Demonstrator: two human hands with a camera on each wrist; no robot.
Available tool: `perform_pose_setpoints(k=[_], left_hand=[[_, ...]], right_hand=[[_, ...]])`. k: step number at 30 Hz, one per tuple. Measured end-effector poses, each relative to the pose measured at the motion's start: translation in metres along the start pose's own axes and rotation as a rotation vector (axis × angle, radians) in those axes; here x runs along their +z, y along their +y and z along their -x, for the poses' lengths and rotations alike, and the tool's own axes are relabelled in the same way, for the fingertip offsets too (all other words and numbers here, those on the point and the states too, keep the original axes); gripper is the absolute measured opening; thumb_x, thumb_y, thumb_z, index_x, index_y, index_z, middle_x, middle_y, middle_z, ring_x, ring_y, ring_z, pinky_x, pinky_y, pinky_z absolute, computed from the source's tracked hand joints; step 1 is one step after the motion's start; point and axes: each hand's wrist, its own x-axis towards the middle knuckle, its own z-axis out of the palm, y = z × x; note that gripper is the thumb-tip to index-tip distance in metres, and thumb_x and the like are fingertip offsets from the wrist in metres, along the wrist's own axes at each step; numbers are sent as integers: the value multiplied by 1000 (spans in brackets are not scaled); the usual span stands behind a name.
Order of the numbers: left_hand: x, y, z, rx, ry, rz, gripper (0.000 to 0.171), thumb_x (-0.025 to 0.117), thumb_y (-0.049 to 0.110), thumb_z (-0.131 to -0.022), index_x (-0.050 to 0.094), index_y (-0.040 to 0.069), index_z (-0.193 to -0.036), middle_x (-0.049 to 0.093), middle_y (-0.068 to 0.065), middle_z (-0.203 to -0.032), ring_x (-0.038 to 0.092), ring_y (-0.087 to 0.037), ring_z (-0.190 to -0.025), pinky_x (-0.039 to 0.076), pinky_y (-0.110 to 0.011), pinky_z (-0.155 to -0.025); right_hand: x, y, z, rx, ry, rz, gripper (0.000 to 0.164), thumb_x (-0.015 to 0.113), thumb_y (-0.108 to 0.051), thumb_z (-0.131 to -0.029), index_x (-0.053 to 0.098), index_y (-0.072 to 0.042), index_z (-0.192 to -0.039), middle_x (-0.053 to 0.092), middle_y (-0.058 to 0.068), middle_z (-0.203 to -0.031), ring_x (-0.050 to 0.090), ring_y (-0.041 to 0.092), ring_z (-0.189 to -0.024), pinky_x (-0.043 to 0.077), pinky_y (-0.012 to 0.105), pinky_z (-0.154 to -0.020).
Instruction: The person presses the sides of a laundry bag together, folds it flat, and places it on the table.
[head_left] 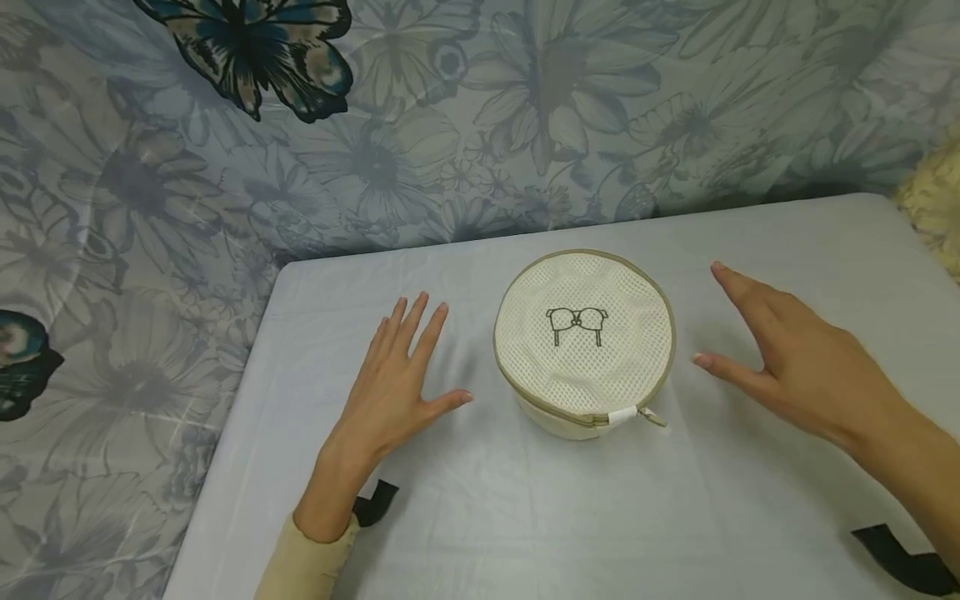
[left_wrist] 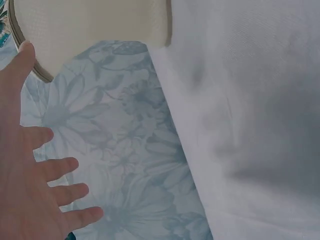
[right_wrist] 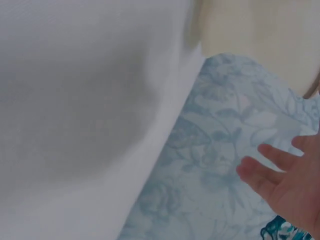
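A round cream mesh laundry bag (head_left: 585,375) stands upright on the white table, with a pair of glasses stitched on its lid. Its zipper runs round the top rim, and the zipper pull (head_left: 652,416) hangs at the front right. To the left of the bag, my left hand (head_left: 390,392) is held with its fingers straight and spread, apart from it. On the other side my right hand (head_left: 802,358) reaches in with thumb and fingers extended, also not touching. Both wrist views show part of the bag's side (left_wrist: 100,22) near the top, and nothing in either palm.
The white tablecloth (head_left: 600,517) covers the table, whose back edge meets a floral curtain (head_left: 495,125) with printed butterflies. Pale yellow flowers (head_left: 933,200) stand at the far right. Black straps (head_left: 903,558) show by the wrists.
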Motion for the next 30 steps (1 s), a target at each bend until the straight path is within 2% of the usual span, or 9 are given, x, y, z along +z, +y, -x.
perform_pose_setpoints(k=[2,7,9,11,14,15,18,23,30], left_hand=[[-1,2,-1,17,10,22,107,66,69,-82,10,23,-161,13,-9,-166,2,-30,-152,18,-56,-119],[-1,5,-3,70,49,100,100,52,75,-86,14,22,-161,23,-7,-163,14,-33,-151,20,-53,-119],[-1,7,-5,90,66,125,97,49,75,-87,16,21,-161,27,-7,-162,19,-33,-150,23,-53,-118],[-1,9,-6,101,71,147,97,53,73,-87,18,20,-161,30,-6,-161,22,-31,-149,25,-52,-117],[-1,11,-8,117,74,176,97,59,69,-87,21,18,-160,32,-4,-160,26,-28,-148,29,-51,-116],[-1,12,-9,120,74,183,96,61,67,-86,22,18,-160,33,-3,-159,28,-27,-147,30,-50,-115],[-1,15,-12,134,83,201,96,65,64,-86,24,17,-159,34,-2,-158,32,-25,-145,32,-47,-115],[-2,19,-16,148,92,241,97,76,52,-83,26,17,-159,37,-1,-157,37,-22,-142,34,-43,-114],[-2,24,-19,149,65,276,96,78,48,-83,25,20,-159,41,0,-154,43,-21,-138,40,-45,-109]], right_hand=[[-1,-4,1,3,-2,-23,98,73,-46,-88,11,-28,-161,42,22,-150,43,46,-129,43,69,-76],[-1,-11,-2,-84,61,-91,98,78,-34,-85,16,-28,-161,48,7,-148,55,35,-118,47,58,-76],[0,-14,-3,-121,80,-129,98,80,-28,-85,17,-27,-161,50,3,-146,57,23,-114,48,46,-79],[-1,-16,-5,-145,90,-169,100,81,-22,-83,18,-26,-161,53,2,-144,57,13,-110,47,34,-83],[-2,-20,-6,-158,92,-234,102,83,-14,-81,20,-26,-160,56,0,-141,53,-5,-104,43,15,-78],[-2,-21,-6,-157,90,-253,102,83,-13,-80,21,-26,-160,57,-1,-140,52,-9,-102,43,12,-77],[-3,-23,-6,-148,78,-294,102,83,-10,-80,22,-28,-160,59,-3,-137,52,-11,-99,43,9,-74],[-3,-27,-9,-171,75,-338,100,82,-6,-81,24,-27,-159,61,-8,-129,57,-7,-96,44,8,-77],[-4,-33,-14,-198,67,-401,99,82,-1,-78,29,-26,-158,62,-12,-118,63,2,-90,48,10,-78]])
